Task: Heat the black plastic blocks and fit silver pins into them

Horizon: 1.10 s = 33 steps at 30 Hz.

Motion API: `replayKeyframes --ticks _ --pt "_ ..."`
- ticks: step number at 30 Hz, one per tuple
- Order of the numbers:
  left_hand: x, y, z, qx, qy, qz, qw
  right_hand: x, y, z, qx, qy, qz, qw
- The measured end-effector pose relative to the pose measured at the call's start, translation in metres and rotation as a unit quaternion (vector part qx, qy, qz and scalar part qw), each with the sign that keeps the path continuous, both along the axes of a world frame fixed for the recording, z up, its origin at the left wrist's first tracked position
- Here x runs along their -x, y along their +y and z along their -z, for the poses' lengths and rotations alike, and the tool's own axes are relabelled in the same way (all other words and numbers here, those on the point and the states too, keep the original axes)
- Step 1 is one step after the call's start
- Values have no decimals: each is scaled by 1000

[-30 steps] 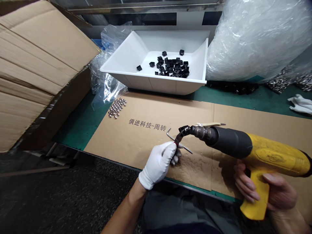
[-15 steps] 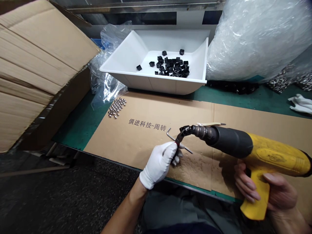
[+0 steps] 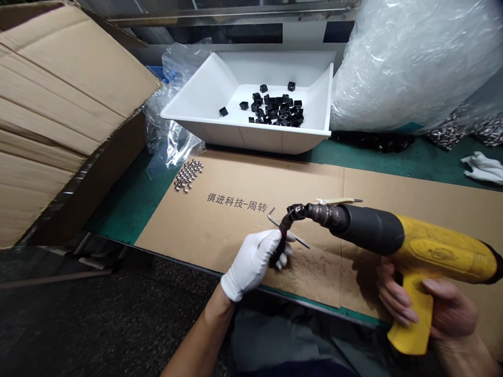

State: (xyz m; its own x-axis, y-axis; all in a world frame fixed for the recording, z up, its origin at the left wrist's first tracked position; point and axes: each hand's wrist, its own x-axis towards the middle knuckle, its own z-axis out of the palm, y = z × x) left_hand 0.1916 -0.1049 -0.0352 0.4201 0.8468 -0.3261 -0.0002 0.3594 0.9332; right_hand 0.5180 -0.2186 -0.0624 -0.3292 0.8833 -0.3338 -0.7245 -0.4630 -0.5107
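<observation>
My left hand, in a white glove, is closed round the dark handles of a pair of pliers. A small black part with a shiny metal bit sits at the jaws. Bare-skinned, my right hand grips the yellow handle of a heat gun. The gun's narrow nozzle points left, its tip close beside the black part; whether they touch I cannot tell. Beneath the pliers, an L-shaped hex key lies on the cardboard sheet, partly hidden by my glove.
Behind stands a white bin holding several black parts. Small metal pieces lie in a group on the cardboard's left. A large cardboard box, a bulging plastic bag, a thin tool and a white glove surround the work.
My left hand has drawn slightly left with the pliers and black part, widening the gap to the nozzle a little. The heat gun has barely shifted.
</observation>
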Motion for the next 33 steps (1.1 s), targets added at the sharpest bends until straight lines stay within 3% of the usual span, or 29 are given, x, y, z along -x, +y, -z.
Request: replayKeyframes --ticks 10,33 --pt "23 19 1 105 -35 94 989 -1 -1 2 -16 25 -10 1000" --pt "32 28 3 138 -75 152 976 0 -2 1 -5 -8 4 1000"
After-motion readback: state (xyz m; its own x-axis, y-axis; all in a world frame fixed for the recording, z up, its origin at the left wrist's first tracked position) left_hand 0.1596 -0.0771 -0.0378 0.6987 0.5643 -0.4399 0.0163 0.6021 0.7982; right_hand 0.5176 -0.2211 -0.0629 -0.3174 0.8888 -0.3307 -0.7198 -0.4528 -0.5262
